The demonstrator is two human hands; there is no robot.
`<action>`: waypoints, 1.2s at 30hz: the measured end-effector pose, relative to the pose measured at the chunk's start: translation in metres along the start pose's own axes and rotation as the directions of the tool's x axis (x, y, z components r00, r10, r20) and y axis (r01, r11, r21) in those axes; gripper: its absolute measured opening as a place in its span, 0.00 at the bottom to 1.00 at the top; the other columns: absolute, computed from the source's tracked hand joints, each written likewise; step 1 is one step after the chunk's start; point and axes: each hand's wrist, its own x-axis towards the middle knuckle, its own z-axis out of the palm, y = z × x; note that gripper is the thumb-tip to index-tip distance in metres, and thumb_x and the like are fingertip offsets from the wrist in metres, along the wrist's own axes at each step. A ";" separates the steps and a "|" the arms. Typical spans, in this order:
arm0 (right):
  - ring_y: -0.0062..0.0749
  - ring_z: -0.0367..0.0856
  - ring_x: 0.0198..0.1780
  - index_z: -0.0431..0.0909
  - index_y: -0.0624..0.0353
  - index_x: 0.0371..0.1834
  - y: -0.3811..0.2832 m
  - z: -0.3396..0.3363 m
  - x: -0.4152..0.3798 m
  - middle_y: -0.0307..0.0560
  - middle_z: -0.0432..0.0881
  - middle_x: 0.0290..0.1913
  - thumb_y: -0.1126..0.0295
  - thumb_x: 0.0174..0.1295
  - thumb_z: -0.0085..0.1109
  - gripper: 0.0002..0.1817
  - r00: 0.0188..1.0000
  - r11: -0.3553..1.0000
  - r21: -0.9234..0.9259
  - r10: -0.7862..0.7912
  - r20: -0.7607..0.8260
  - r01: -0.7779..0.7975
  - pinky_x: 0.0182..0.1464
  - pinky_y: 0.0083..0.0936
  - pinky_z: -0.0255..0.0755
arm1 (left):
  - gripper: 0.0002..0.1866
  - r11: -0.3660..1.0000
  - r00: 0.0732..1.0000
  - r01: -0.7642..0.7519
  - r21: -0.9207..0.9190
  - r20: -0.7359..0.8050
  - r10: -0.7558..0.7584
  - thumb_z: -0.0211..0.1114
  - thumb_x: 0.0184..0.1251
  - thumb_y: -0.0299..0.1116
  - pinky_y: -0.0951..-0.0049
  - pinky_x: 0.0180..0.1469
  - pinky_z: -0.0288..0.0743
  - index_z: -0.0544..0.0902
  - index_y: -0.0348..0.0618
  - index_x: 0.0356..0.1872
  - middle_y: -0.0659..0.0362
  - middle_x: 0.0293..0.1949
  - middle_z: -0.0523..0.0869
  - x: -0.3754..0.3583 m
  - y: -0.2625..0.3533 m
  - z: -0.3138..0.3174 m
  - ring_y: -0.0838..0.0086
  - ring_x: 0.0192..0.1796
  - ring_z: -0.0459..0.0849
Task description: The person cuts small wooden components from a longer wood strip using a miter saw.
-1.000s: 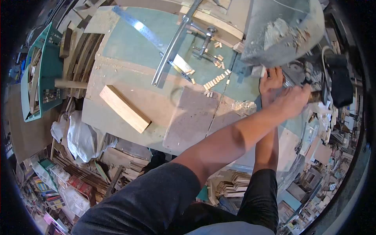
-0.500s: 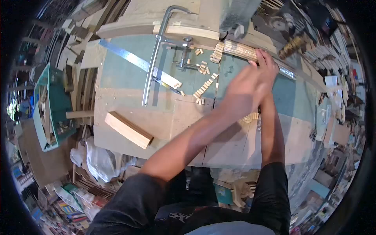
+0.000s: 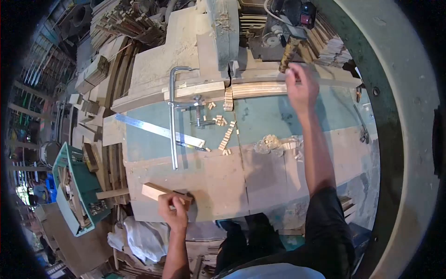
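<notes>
My left hand point(image 3: 173, 210) is at the near end of a short wooden block point(image 3: 157, 189) by the bench's front edge, its fingers closed around that end. Farther up on the right, my right hand point(image 3: 303, 90) is raised with bent fingers apart, fingertips right at the lower end of a worn brown handle point(image 3: 289, 55). Below and left of it, a bundle of thin wooden strips point(image 3: 258, 90) lies along the wooden fence point(image 3: 325, 73). Short cut pieces point(image 3: 228, 99) stand in a row at the bundle's left end. Another row of small cut pieces point(image 3: 226, 135) lies nearer.
A metal bar clamp point(image 3: 172, 125) stands left of the cut pieces, over a steel ruler point(image 3: 153, 128). Crumpled clear plastic point(image 3: 269, 145) lies mid-bench. At left is a green crate point(image 3: 69, 195) of wood scraps. A curved pale machine frame point(image 3: 413, 107) borders the right side.
My hands were together on the strip bundle and are now apart. The left has come down to the wooden block; the right has moved up to the brown handle. The view has shifted.
</notes>
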 end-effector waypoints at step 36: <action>0.50 0.72 0.69 0.69 0.58 0.72 -0.046 0.048 -0.022 0.50 0.71 0.70 0.69 0.56 0.72 0.38 0.637 0.995 -0.022 0.080 0.766 -0.099 0.69 0.36 0.70 | 0.34 0.352 0.750 0.647 0.676 -0.483 -0.451 0.41 0.73 0.62 0.54 0.72 0.58 0.72 0.53 0.69 0.60 0.69 0.76 0.046 -0.138 -0.040 0.64 0.73 0.69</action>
